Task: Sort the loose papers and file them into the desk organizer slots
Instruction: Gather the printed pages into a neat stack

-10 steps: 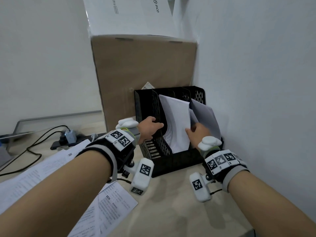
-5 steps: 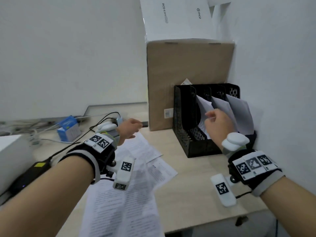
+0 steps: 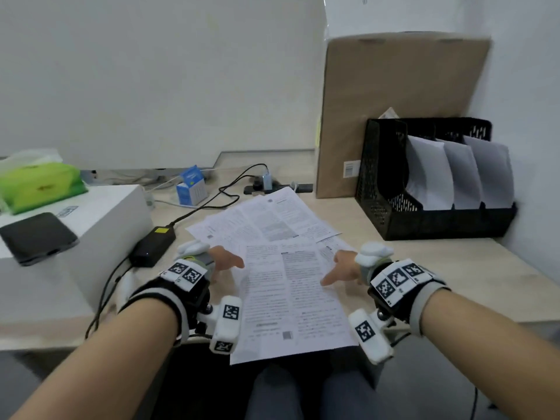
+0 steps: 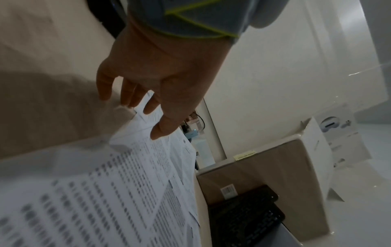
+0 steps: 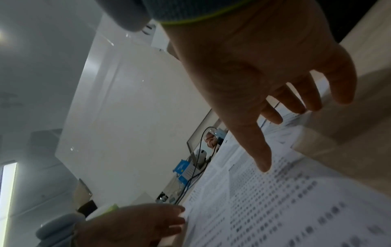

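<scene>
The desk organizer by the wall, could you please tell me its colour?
Black mesh desk organizer, clearest in the head view.

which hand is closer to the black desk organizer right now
Right. The right hand is at the right edge of the top printed sheet, on the black desk organizer side. The left hand is at the sheet's left edge, farther away.

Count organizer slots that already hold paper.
3: the second, third and fourth slots from the left of the black mesh desk organizer. The leftmost slot looks empty, though its depth is shadowed.
</scene>
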Motion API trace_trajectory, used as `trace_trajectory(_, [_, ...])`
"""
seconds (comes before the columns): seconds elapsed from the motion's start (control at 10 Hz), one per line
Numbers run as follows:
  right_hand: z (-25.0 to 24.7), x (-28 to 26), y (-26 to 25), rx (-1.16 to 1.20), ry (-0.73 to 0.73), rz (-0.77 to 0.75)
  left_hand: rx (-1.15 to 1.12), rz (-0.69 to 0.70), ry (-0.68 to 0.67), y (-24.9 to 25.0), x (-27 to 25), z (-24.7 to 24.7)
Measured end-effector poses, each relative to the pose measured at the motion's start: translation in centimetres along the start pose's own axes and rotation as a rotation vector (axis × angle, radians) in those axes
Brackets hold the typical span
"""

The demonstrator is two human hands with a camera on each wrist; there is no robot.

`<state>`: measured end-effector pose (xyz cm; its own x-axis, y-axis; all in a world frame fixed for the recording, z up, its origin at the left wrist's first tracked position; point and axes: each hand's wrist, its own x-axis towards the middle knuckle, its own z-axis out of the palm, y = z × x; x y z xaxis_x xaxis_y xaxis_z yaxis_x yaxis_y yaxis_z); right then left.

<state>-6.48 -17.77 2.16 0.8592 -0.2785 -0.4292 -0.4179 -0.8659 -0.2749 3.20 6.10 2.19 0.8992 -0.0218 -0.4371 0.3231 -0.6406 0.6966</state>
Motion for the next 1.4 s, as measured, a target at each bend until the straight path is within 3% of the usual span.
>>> trace_trajectory(0.2, [1.6,0.5,-0.6,-0.022,0.079,0.000,-0.305,-0.050,-0.051,0.4,1.3,1.9])
trace_trajectory(0.3, [1.5,0.5,-0.5,-0.104,0.062,0.024,-0.387,-0.145,-0.083,1.3,1.4,2.5])
trace_trajectory(0.5, [2.1,0.6,-0.2,-0.101,0.124,0.012,-0.155,-0.022,-0.129,2.2,1.3,1.9])
trace_trajectory(0.6, [1.9,0.6,-0.1,-0.198,0.114,0.017,-0.319,-0.129,-0.106,2.0,1.6,1.6])
trace_trajectory(0.7, [1.8,1.0,0.1,-0.206,0.087,0.002,-0.278,-0.149,-0.157,1.9,2.3,1.2])
trace_trajectory(0.9, [2.3,1.4,1.2,-0.233,0.126,-0.013,-0.078,-0.073,-0.209,1.1,3.8,0.7])
trace_trajectory(1.0, [2.5,1.8,1.6,-0.219,0.129,-0.030,-0.015,0.039,-0.219,0.3,4.6,1.0])
trace_trajectory(1.1, [1.3,2.4,1.8,-0.132,0.088,-0.026,0.032,0.157,-0.111,0.3,5.6,0.3])
trace_trajectory(1.2, [-1.5,3.7,2.1,0.131,0.078,0.017,0.017,0.178,0.117,0.8,6.6,-1.7])
trace_trajectory(1.3, [-4.5,6.0,1.8,0.189,0.149,0.100,-0.016,0.167,0.155,1.4,8.0,-3.2])
trace_trajectory(1.4, [-6.3,8.6,1.3,0.144,0.169,0.126,-0.080,0.122,0.065,1.8,9.7,-3.5])
